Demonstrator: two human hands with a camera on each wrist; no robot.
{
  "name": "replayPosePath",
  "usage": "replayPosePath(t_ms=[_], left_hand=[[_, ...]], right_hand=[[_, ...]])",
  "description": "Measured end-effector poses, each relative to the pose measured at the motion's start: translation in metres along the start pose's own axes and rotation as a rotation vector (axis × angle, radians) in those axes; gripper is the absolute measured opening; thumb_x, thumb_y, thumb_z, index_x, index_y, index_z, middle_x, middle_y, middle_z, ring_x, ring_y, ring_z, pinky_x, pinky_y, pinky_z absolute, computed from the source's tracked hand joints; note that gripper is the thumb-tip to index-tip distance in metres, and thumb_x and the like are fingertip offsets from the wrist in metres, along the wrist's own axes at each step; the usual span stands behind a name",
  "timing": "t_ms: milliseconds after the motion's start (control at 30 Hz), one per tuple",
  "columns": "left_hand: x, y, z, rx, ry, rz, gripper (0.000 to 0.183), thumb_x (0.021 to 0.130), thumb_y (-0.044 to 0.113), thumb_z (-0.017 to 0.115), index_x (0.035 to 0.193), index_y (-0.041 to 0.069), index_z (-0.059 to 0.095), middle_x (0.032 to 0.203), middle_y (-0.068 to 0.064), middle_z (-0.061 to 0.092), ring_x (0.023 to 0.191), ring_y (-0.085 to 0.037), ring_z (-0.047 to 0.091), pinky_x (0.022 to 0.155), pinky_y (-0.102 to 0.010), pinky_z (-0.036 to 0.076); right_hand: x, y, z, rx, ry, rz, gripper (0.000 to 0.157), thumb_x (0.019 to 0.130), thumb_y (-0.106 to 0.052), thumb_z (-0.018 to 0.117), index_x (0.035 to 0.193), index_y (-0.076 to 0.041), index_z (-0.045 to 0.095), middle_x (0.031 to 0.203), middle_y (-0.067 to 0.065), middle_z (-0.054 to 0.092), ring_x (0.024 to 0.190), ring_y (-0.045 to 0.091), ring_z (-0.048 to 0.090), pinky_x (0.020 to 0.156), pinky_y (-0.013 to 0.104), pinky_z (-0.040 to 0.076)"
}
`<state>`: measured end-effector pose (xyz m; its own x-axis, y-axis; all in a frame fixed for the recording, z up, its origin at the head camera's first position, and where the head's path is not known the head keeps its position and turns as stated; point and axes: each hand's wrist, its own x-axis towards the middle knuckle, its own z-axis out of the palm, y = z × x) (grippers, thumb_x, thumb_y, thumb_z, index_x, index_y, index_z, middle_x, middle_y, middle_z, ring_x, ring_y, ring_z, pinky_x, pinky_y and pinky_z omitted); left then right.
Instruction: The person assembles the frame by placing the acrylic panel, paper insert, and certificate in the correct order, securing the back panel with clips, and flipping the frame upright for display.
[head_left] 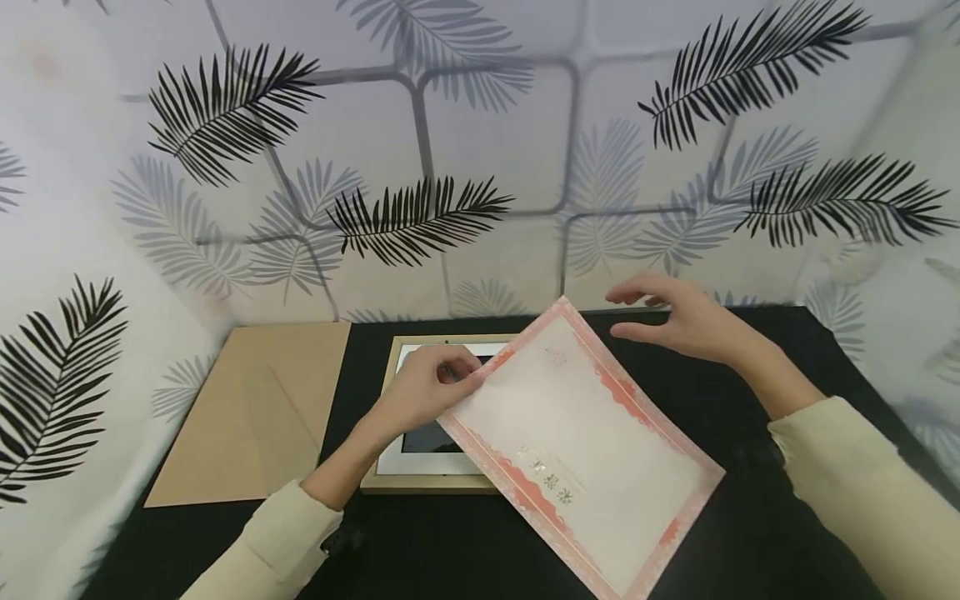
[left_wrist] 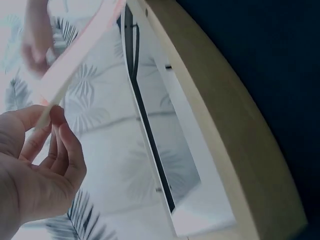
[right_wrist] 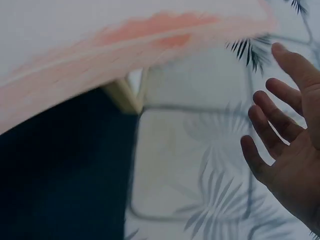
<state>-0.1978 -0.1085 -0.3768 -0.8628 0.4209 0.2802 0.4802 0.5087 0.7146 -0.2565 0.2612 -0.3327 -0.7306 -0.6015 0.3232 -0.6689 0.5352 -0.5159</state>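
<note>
A certificate sheet (head_left: 600, 417) with a pink patterned border and some gold characters is held up at a slant in the head view. My left hand (head_left: 427, 387) pinches its left edge between thumb and fingers, as the left wrist view also shows at the sheet's edge (left_wrist: 75, 55). My right hand (head_left: 678, 321) hovers past the sheet's top corner, touching nothing, its fingers loosely spread. Beneath the left hand and sheet lies a picture frame (head_left: 382, 417) with a light wooden rim, a white mat and a dark middle. The sheet hides the frame's right part.
A brown board (head_left: 255, 408) lies flat at the left of the black-covered table (head_left: 420, 542). Behind the table hangs a pale cloth (head_left: 495, 125) printed with dark and grey leaves.
</note>
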Motion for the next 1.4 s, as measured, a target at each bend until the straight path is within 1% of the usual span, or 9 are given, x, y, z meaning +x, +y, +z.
replayPosePath(t_ms=[100,233,333,433,633,900,1033,1233,1400], left_hand=[[-0.01,-0.011,-0.012,-0.052,0.025,-0.049,0.007,0.096,0.015,0.073,0.098,0.01,0.076,0.087,0.003,0.069,0.079,-0.017,0.063,0.073,-0.035,0.054],[-0.024,-0.024,-0.025,-0.127,0.045,-0.112,0.009,0.096,0.015,0.073,0.101,0.008,0.076,0.091,-0.001,0.07,0.083,-0.02,0.065,0.076,-0.037,0.056],[-0.033,-0.03,-0.032,-0.163,0.064,-0.144,0.008,0.096,0.014,0.073,0.1,0.007,0.075,0.093,-0.004,0.071,0.082,-0.024,0.066,0.074,-0.036,0.056],[-0.039,-0.034,-0.036,-0.184,0.085,-0.162,0.01,0.096,0.013,0.072,0.101,0.005,0.074,0.093,-0.006,0.071,0.08,-0.025,0.066,0.07,-0.033,0.055],[-0.047,-0.037,-0.044,-0.235,0.102,-0.194,0.012,0.096,0.011,0.072,0.103,0.001,0.072,0.09,-0.01,0.071,0.07,-0.023,0.066,0.061,-0.029,0.054],[-0.055,-0.044,-0.058,-0.274,0.117,-0.194,0.016,0.097,0.008,0.07,0.108,-0.003,0.071,0.093,-0.013,0.071,0.072,-0.024,0.066,0.062,-0.03,0.055],[-0.058,-0.045,-0.067,-0.284,0.119,-0.223,0.018,0.098,0.01,0.069,0.11,-0.004,0.07,0.095,-0.015,0.07,0.074,-0.026,0.067,0.065,-0.031,0.055],[-0.059,-0.045,-0.079,-0.302,0.137,-0.234,0.019,0.098,0.009,0.068,0.111,-0.006,0.068,0.095,-0.018,0.069,0.075,-0.025,0.067,0.064,-0.032,0.056],[-0.057,-0.045,-0.089,-0.298,0.165,-0.237,0.022,0.098,0.011,0.068,0.112,-0.007,0.067,0.096,-0.016,0.07,0.082,-0.023,0.069,0.072,-0.03,0.055]], right_hand=[[-0.025,0.018,-0.004,0.025,-0.017,0.097,0.039,0.093,-0.016,0.077,0.129,-0.005,0.065,0.118,0.005,0.067,0.106,0.024,0.062,0.092,0.05,0.05],[-0.055,0.039,0.002,0.049,-0.081,0.177,0.031,0.096,-0.02,0.074,0.123,-0.007,0.068,0.111,-0.001,0.07,0.098,0.016,0.066,0.085,0.039,0.055],[-0.071,0.049,0.009,0.082,-0.136,0.208,0.03,0.097,-0.022,0.074,0.121,-0.005,0.07,0.107,-0.004,0.07,0.094,0.014,0.067,0.081,0.033,0.057],[-0.079,0.054,0.015,0.111,-0.168,0.226,0.029,0.097,-0.024,0.073,0.119,-0.005,0.07,0.105,-0.004,0.071,0.092,0.014,0.068,0.079,0.032,0.057],[-0.076,0.055,0.019,0.109,-0.17,0.217,0.024,0.098,-0.024,0.072,0.117,-0.009,0.071,0.105,-0.004,0.07,0.092,0.015,0.068,0.079,0.033,0.057],[-0.066,0.049,0.018,0.116,-0.16,0.17,0.02,0.099,-0.019,0.071,0.117,-0.01,0.072,0.105,-0.005,0.07,0.092,0.013,0.067,0.078,0.032,0.057],[-0.063,0.048,0.018,0.123,-0.158,0.155,0.02,0.099,-0.017,0.071,0.117,-0.01,0.072,0.106,-0.005,0.069,0.092,0.013,0.067,0.079,0.032,0.057],[-0.054,0.046,0.017,0.119,-0.162,0.164,0.02,0.099,-0.019,0.071,0.117,-0.01,0.072,0.106,-0.004,0.07,0.092,0.014,0.067,0.08,0.033,0.057],[-0.042,0.04,0.013,0.114,-0.154,0.157,0.021,0.099,-0.018,0.071,0.117,-0.009,0.072,0.108,-0.003,0.07,0.093,0.013,0.067,0.081,0.034,0.057]])
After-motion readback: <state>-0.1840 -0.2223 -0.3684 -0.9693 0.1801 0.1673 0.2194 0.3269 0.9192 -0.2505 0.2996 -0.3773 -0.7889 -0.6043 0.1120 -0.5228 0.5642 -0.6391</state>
